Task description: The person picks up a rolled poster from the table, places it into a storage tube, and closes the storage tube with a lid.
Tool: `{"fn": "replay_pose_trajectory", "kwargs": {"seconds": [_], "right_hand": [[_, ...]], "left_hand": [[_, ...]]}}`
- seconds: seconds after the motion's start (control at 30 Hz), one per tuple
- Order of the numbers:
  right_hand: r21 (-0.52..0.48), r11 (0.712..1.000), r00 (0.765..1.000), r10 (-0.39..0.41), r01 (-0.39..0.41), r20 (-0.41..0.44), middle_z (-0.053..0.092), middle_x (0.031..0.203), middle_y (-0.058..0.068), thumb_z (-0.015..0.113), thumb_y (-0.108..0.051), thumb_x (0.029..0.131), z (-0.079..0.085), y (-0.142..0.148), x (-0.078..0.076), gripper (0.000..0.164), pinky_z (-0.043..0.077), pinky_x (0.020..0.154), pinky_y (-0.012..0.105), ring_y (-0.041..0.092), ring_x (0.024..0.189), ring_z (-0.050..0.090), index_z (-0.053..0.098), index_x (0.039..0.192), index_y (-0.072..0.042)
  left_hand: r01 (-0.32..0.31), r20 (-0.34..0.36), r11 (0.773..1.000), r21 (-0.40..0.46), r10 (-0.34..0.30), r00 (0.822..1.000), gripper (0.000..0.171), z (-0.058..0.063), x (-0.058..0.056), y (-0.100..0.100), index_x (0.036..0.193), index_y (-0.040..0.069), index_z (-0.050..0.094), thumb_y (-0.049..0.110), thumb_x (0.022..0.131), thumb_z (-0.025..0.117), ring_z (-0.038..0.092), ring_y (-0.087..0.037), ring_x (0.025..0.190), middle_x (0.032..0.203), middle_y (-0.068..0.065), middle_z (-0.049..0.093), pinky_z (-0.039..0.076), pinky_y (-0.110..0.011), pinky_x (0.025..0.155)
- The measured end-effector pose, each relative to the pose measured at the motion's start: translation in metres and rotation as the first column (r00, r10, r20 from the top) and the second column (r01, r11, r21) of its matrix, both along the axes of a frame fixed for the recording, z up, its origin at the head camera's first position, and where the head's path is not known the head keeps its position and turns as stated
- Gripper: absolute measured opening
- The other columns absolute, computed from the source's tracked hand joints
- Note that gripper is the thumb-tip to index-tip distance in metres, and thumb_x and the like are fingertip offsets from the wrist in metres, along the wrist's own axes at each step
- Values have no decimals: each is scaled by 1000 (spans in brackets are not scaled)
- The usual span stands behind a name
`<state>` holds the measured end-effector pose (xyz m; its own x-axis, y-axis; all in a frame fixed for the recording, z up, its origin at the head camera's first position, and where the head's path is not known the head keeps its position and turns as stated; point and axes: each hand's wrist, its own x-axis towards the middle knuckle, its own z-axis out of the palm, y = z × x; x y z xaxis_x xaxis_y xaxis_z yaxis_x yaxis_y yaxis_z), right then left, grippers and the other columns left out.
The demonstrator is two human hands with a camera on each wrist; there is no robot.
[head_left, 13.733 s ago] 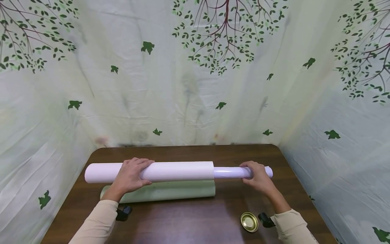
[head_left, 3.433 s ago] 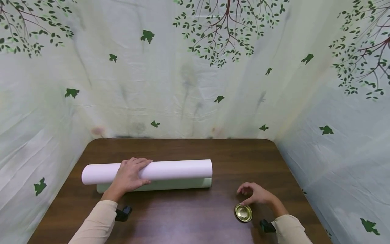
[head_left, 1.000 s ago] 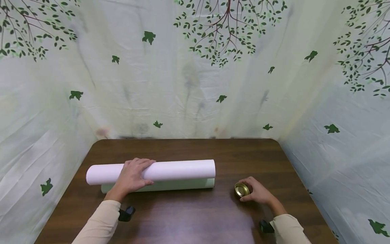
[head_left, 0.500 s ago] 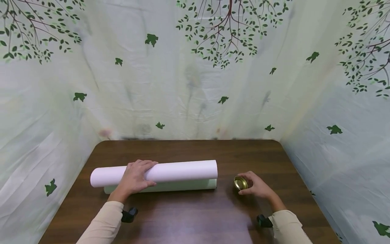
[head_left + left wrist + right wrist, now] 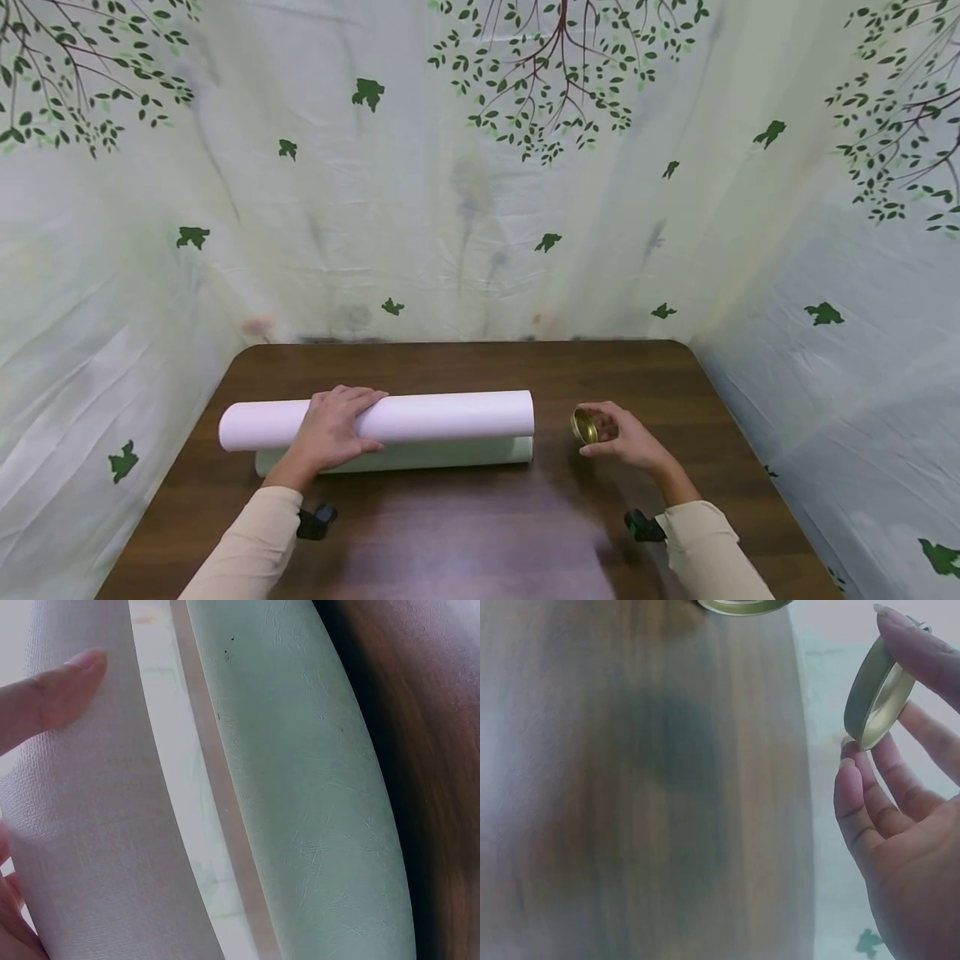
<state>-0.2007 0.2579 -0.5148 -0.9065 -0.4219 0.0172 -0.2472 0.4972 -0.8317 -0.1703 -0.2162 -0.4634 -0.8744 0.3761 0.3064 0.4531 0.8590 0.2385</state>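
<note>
My left hand (image 5: 327,435) grips a long white tube (image 5: 457,416), with the thumb along its near side. In the left wrist view, background shows between the white tube and a pale green roll (image 5: 315,787), so the white one is held above the table. The green roll (image 5: 465,453) lies lengthwise on the table. Right of the tube's end, my right hand (image 5: 628,437) holds a round gold-coloured metal lid (image 5: 582,427) by its edge, thumb on one side and fingers on the other. The lid (image 5: 866,697) is tilted up on edge, apart from the tube.
A brown wooden table (image 5: 465,533) carries everything. Curtains (image 5: 465,208) printed with leaves hang behind it and on both sides. At the top of the right wrist view a curved gold rim (image 5: 746,609) is mostly cut off; I cannot tell what it belongs to.
Earlier a narrower shiny tube stuck out of the white tube's right end, in the right hand; it is out of sight now. The right hand has since lifted the lid off the table, toward the tube.
</note>
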Motion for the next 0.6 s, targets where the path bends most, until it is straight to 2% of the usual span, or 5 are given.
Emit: {"fn": "replay_pose_trajectory", "kwargs": {"seconds": [0.27,0.5,0.6], "right_hand": [[-62,998,1000,13,-12,10,56,111,21,82,-10,76,7,-7,-4,67,50,79,37,29,93,59,51,133,2],[-115,992,997,56,-49,57,61,108,21,80,-9,78,12,-11,-7,67,52,78,30,29,93,62,47,135,6],[-134,989,995,70,-59,77,61,110,22,80,-10,78,16,-12,-10,68,53,79,31,29,96,63,46,135,7]], "left_hand": [[-8,11,1000,-2,8,1000,72,0,-2,0,123,11,65,30,59,91,58,-31,104,117,-9,66,38,-56,85],[-4,14,1000,-10,4,1000,72,0,-3,1,124,10,65,31,60,90,58,-31,105,118,-9,66,38,-56,86],[-1,7,1000,-11,1,1000,73,1,-4,3,124,10,65,32,60,90,58,-31,105,118,-9,66,38,-56,86]]}}
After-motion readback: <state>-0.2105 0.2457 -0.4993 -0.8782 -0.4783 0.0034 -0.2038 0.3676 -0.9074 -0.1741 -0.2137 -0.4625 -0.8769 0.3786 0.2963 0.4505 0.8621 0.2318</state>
